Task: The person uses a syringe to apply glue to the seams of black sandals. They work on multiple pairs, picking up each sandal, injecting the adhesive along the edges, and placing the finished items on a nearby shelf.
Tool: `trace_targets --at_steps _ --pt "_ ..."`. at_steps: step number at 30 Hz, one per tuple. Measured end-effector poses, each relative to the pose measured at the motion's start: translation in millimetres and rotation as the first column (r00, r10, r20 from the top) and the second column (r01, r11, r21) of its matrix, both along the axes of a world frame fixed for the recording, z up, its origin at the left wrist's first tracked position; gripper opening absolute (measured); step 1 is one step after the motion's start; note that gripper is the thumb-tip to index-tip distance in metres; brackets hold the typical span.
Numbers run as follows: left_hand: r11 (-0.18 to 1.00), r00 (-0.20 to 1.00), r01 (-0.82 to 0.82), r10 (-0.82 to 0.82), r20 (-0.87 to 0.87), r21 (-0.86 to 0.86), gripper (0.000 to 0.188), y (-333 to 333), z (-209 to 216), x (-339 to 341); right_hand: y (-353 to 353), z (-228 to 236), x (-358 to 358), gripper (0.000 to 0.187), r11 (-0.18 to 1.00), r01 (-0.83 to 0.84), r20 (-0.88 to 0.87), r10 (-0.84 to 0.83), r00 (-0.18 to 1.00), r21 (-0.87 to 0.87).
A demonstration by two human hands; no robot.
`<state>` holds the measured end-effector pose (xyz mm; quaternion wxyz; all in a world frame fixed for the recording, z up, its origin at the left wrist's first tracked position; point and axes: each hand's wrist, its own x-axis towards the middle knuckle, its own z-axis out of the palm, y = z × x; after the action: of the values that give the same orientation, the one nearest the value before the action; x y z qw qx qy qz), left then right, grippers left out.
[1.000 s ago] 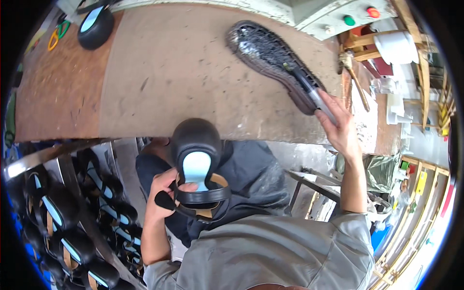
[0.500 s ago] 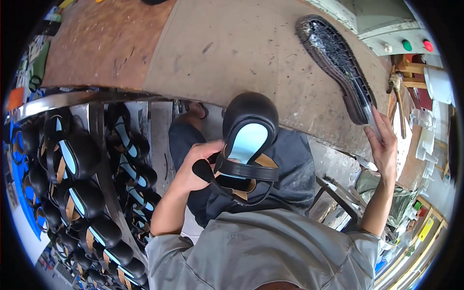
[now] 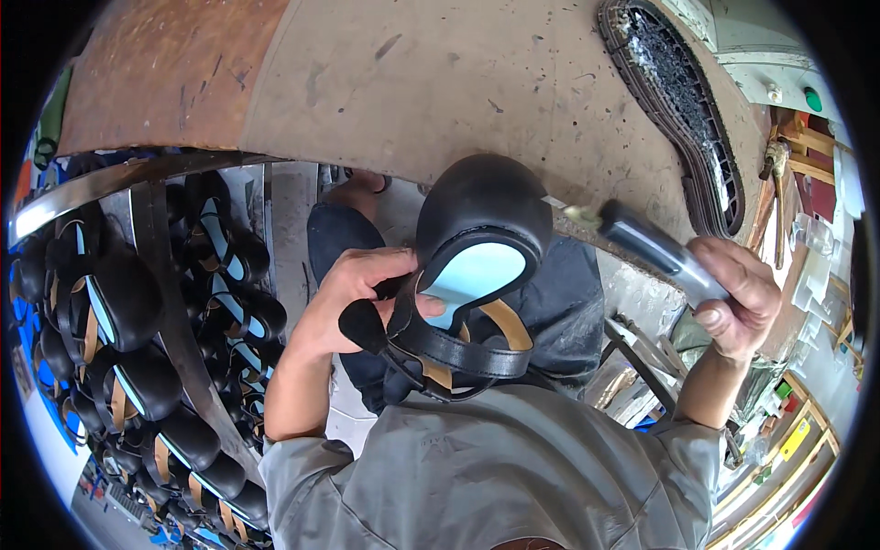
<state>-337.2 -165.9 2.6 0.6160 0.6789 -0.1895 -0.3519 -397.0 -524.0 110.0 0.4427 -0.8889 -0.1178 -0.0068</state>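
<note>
A black closed-toe shoe point(image 3: 486, 197) with a light blue insole and black straps with tan lining is in my left hand point(image 3: 362, 293), whose fingers grip its side by the strap. Its rounded toe points away from me, toward the workbench. My right hand point(image 3: 738, 298) is closed round the clear end of a slim tool with a black barrel point(image 3: 642, 234). The narrow pale tip of that tool is close to the right side of the toe; whether it touches is unclear. A dark shoe sole point(image 3: 678, 110), with grey and whitish flecks inside, lies on the bench beyond my right hand.
The scuffed workbench point(image 3: 412, 82) spans the far side, its near edge just beyond the shoe. At left, a metal rack point(image 3: 170, 275) carries many similar black shoes point(image 3: 128, 302). A hammer-like tool point(image 3: 777, 170) and a pale green box with a green button point(image 3: 779, 92) are at right.
My right hand has lifted the slim tool from the sole and brought it toward the shoe's toe. My left hand has raised the shoe slightly nearer the view.
</note>
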Motion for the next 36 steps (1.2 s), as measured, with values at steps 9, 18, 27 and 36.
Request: trace_targets --at_steps 9,18,27,36 --pt "1.0 1.0 -0.016 0.015 0.01 0.015 0.026 -0.1 -5.7 -0.9 12.0 -5.9 26.8 0.049 0.979 -0.205 0.034 0.205 0.978 -0.004" --pt "0.999 1.0 -0.023 0.022 0.01 0.035 0.025 1.4 -6.8 -2.9 16.8 2.1 35.3 0.038 0.966 -0.234 0.1 0.244 0.965 -0.108" --pt "0.998 0.999 -0.054 0.054 0.001 0.01 0.027 -7.1 -2.8 -8.0 41.5 34.0 21.0 0.03 0.882 -0.029 0.258 0.169 0.951 -0.471" --pt "0.998 0.998 -0.06 0.061 -0.012 0.034 0.027 -10.6 -3.3 -18.3 46.8 46.4 0.3 0.031 0.82 0.006 0.256 0.172 0.951 -0.573"
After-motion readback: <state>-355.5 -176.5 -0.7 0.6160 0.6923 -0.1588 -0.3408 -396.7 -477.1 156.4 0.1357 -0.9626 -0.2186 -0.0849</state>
